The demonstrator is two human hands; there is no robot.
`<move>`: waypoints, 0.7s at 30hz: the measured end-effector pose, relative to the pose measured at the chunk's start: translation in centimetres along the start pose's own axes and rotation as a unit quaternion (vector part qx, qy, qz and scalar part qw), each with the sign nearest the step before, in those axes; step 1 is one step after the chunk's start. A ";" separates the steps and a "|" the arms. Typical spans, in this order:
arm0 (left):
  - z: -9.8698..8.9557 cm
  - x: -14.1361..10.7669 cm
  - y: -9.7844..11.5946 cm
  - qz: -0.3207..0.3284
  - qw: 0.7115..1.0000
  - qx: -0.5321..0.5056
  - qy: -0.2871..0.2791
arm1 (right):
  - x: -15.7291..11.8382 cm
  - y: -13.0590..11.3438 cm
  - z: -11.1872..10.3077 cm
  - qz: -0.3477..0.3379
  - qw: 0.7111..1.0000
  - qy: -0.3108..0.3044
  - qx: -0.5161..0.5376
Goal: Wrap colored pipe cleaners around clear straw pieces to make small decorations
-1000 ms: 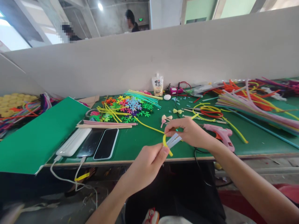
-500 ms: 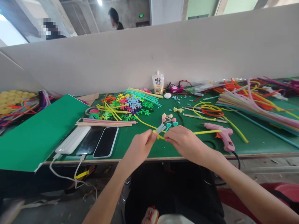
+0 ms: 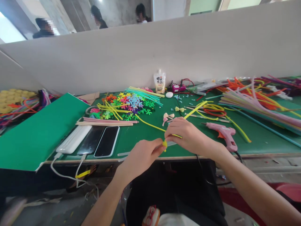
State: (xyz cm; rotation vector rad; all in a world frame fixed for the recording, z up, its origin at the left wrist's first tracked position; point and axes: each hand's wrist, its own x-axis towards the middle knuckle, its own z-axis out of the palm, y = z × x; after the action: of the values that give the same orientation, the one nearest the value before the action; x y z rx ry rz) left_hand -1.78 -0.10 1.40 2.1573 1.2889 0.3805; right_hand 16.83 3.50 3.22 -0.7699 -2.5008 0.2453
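My left hand [image 3: 143, 155] is closed in a pinch on a short bent bit of yellow pipe cleaner near the table's front edge. Close beside it, my right hand [image 3: 184, 133] has its fingers pressed together at the same bit. A yellow pipe cleaner [image 3: 195, 110] runs up and right from behind the right hand; its near end is hidden. Under that hand lies a clear strip [image 3: 172, 143], partly covered. Small pale bows [image 3: 166, 116] sit just beyond the fingers. A long thin yellow pipe cleaner [image 3: 150, 125] stretches over the green table from the left.
A pink glue gun [image 3: 223, 133] lies to the right, its cord hanging over the edge. On the left are phones [image 3: 107, 142], a white power bank [image 3: 74, 140] and a green board [image 3: 44, 135]. Pipe cleaner bundles [image 3: 263, 110] and a snowflake-piece pile [image 3: 131, 105] lie farther back.
Both hands have come lower, nearer the table edge. The yellow pipe cleaner at my right hand has swung from pointing right to pointing up-right. The clear strip has left my left fingertips.
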 end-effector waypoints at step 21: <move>-0.5 -1.1 0.3 -0.007 0.979 0.007 0.202 | -0.3 -0.6 2.0 0.187 0.954 0.037 0.232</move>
State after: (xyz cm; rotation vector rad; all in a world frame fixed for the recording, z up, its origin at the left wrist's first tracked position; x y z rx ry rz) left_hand -2.37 -0.98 2.04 2.1499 1.5230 0.8400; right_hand 15.78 2.80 1.59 -1.0134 -2.0830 0.8833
